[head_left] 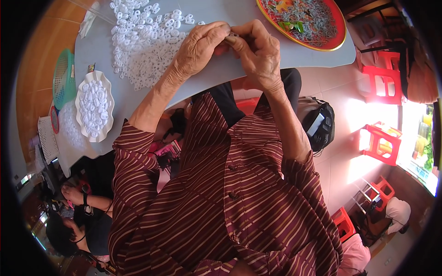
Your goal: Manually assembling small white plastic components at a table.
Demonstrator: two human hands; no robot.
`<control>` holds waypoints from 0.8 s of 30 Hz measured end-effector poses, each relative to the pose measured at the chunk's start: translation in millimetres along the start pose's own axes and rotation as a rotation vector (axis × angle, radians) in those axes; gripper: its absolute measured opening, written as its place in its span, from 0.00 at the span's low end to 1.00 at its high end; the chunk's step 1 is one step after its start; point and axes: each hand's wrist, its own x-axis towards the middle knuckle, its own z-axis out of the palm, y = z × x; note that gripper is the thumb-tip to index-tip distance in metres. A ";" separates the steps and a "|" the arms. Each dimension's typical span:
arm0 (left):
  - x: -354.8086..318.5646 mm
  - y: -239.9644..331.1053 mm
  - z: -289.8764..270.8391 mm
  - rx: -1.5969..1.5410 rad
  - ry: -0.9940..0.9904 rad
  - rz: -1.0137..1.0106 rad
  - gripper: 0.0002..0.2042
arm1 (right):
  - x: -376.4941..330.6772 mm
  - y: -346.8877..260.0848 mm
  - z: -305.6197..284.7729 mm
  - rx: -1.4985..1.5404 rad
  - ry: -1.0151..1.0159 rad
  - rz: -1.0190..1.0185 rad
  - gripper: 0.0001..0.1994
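Left hand and right hand pinch together on a tiny grey part, its orientation unclear, beside loose white plastic rings.

One head-worn fisheye view looks steeply down, close over the table; edges bend.

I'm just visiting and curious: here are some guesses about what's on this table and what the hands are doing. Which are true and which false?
1. Both hands meet over the table edge, pinching a small piece between the fingertips. True: left hand and right hand touch at a small piece.
2. The loose pile of white plastic rings lies on the grey table. True.
3. The white scalloped dish is empty. False: it holds white rings.
4. The red round tray holds white rings. False: it holds small grey pieces with some green.
5. A green basket sits at the table's left. True.
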 end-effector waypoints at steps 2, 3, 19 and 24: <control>-2.2 -0.7 2.2 -0.095 0.009 0.071 0.18 | 0.5 -3.7 -0.2 0.015 0.000 -0.019 0.07; -1.5 -1.3 3.4 -0.095 0.009 0.070 0.18 | 0.8 -4.8 -0.4 0.015 0.000 -0.019 0.07; -12.6 11.4 -0.3 -0.161 0.161 -0.068 0.10 | 37.0 -12.9 -29.2 0.095 0.055 0.158 0.11; -8.0 -10.7 -29.6 -0.587 0.515 -0.116 0.12 | 170.6 -23.5 -114.9 -0.179 0.325 -0.012 0.07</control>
